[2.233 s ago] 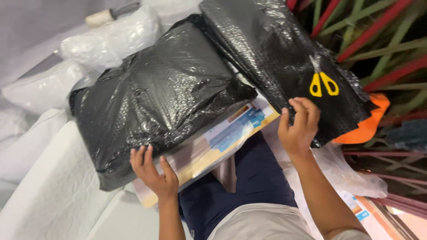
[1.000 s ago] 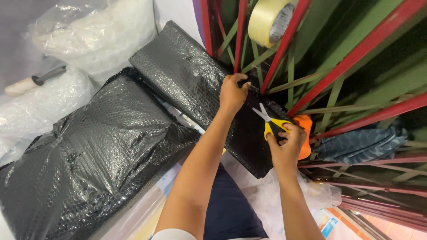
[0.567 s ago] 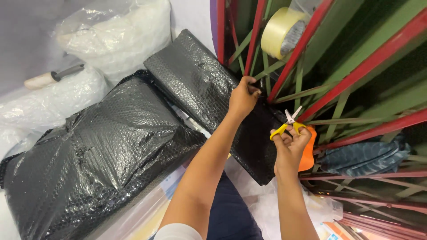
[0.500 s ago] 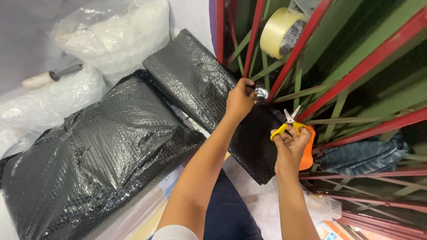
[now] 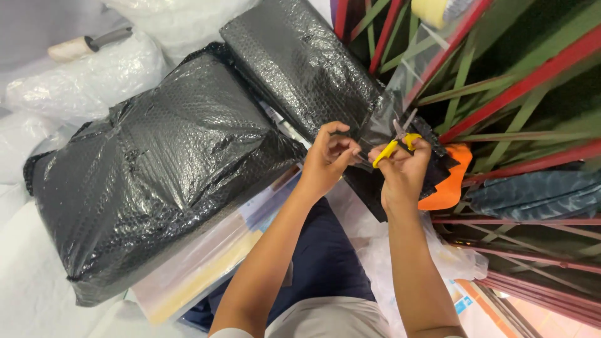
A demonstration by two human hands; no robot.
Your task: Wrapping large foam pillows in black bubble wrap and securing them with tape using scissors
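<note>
The right hand (image 5: 400, 172) is closed around yellow-handled scissors (image 5: 395, 143), blades part open at a strip of clear tape (image 5: 400, 87) running up toward the tape roll (image 5: 438, 9) at 1 o'clock. The left hand (image 5: 325, 159) pinches the strip's lower end, thumb against fingertips. The tape looks thin, light, limp and sticky, so it seems best held taut by its end. At 12 o'clock lies a flat parcel (image 5: 300, 62) in black bubble wrap, dimpled and glossy; at 9 o'clock a bulkier, crinkled black bundle (image 5: 156, 163)
</note>
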